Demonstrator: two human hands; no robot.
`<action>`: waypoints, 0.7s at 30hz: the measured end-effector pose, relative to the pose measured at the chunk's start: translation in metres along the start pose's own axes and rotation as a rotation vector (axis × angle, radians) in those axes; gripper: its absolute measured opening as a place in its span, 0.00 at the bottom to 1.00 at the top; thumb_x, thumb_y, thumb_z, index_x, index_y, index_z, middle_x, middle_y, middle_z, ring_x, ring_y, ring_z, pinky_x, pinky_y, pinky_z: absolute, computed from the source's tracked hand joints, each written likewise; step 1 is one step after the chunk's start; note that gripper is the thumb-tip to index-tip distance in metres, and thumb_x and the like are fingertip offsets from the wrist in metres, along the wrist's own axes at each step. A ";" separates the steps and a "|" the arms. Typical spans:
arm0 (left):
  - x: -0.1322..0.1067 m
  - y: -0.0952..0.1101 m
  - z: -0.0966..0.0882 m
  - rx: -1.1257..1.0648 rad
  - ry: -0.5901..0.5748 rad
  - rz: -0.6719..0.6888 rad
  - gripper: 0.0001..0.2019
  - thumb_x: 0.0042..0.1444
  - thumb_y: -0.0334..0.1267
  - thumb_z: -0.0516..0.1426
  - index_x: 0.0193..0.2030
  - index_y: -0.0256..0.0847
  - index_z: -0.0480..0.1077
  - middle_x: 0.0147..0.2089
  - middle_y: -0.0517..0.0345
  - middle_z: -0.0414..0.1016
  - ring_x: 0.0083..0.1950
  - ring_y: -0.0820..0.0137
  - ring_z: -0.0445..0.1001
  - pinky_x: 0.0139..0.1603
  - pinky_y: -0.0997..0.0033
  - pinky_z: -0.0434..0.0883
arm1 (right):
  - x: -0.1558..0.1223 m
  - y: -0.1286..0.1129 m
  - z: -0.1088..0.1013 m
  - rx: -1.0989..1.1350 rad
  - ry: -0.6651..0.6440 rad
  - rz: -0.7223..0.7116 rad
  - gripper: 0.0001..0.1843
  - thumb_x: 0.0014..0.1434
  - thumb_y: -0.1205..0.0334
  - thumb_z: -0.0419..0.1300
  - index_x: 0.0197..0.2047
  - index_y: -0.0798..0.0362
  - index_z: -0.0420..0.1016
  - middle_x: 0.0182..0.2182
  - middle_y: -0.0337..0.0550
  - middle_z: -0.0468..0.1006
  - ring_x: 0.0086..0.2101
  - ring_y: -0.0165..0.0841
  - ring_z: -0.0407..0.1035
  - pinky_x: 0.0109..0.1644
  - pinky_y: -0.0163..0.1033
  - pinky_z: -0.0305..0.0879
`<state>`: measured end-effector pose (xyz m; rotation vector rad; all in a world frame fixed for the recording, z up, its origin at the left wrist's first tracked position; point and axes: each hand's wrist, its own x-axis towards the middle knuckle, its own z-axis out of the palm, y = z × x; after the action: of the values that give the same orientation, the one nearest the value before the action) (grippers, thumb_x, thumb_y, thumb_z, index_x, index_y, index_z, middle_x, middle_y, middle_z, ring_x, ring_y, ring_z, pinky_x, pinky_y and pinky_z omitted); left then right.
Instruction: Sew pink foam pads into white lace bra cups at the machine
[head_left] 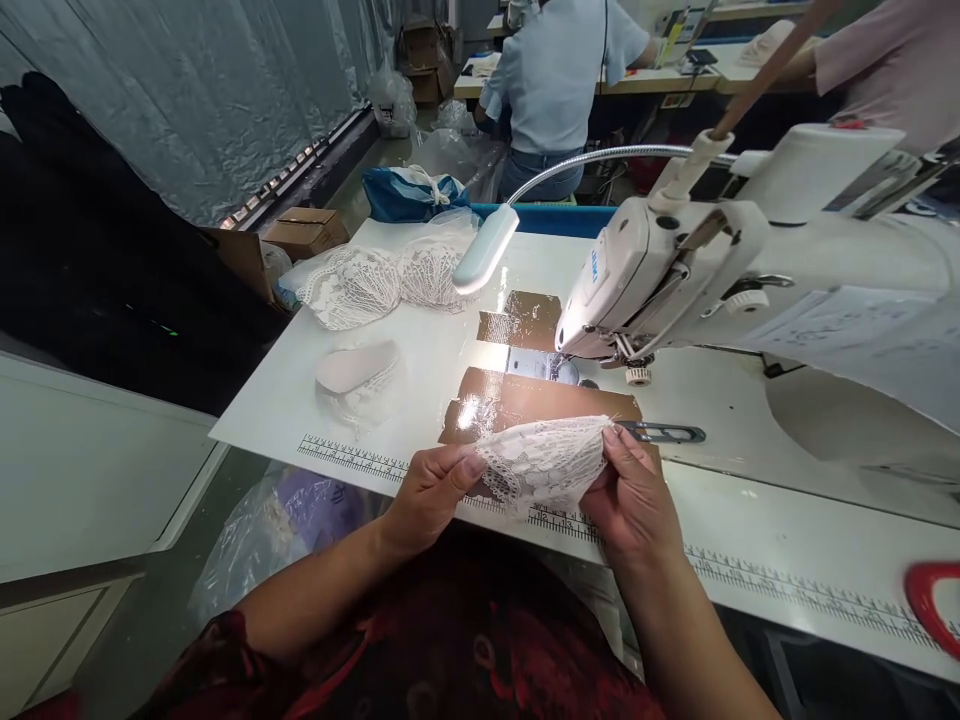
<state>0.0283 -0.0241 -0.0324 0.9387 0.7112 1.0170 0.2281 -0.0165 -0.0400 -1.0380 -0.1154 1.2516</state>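
Note:
A white lace bra cup (547, 462) is stretched between my two hands above the front edge of the sewing table. My left hand (435, 490) pinches its left end between thumb and fingers. The upper right corner is gripped by my right hand (634, 490). Just behind the lace lies a piece of brown tape-covered cardboard (525, 400). Grey thread snips (667, 432) rest beside my right fingertips, partly hidden. Beyond the cardboard stands the white sewing machine (622, 270), its needle area lit by a lamp (486, 248).
Another lace cup with a beige pad (356, 368) lies on the left of the table. Farther back are more white lace pieces (375, 280). A red-handled object (930, 605) sits at the right edge. A person in a light blue shirt (555, 80) sits beyond the table.

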 end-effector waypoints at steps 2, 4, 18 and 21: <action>0.001 0.004 -0.002 0.001 -0.022 -0.019 0.14 0.60 0.42 0.55 0.31 0.33 0.73 0.29 0.56 0.70 0.33 0.73 0.68 0.37 0.71 0.65 | -0.002 0.000 -0.001 -0.082 -0.095 -0.034 0.20 0.37 0.61 0.76 0.33 0.54 0.75 0.28 0.33 0.75 0.26 0.22 0.69 0.30 0.22 0.70; 0.002 0.008 -0.005 0.028 -0.037 -0.045 0.15 0.59 0.43 0.56 0.27 0.33 0.71 0.25 0.59 0.65 0.30 0.76 0.64 0.33 0.74 0.63 | -0.005 0.000 -0.001 -0.142 -0.172 -0.048 0.17 0.42 0.59 0.74 0.34 0.53 0.75 0.28 0.35 0.75 0.25 0.22 0.69 0.29 0.23 0.68; 0.005 0.009 -0.009 0.088 -0.075 -0.075 0.21 0.62 0.47 0.52 0.23 0.34 0.63 0.24 0.60 0.61 0.28 0.75 0.61 0.31 0.73 0.58 | -0.004 0.003 -0.004 -0.188 -0.175 -0.060 0.16 0.45 0.57 0.72 0.36 0.53 0.77 0.30 0.38 0.75 0.28 0.25 0.68 0.31 0.27 0.68; 0.005 0.010 -0.012 0.104 -0.075 -0.080 0.20 0.62 0.48 0.51 0.25 0.34 0.66 0.24 0.59 0.63 0.29 0.75 0.63 0.32 0.73 0.60 | -0.005 0.003 -0.003 -0.214 -0.190 -0.067 0.16 0.46 0.56 0.71 0.36 0.53 0.76 0.30 0.39 0.75 0.27 0.26 0.67 0.31 0.30 0.69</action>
<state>0.0160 -0.0136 -0.0287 1.0256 0.7380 0.8770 0.2263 -0.0227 -0.0416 -1.0863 -0.4350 1.2949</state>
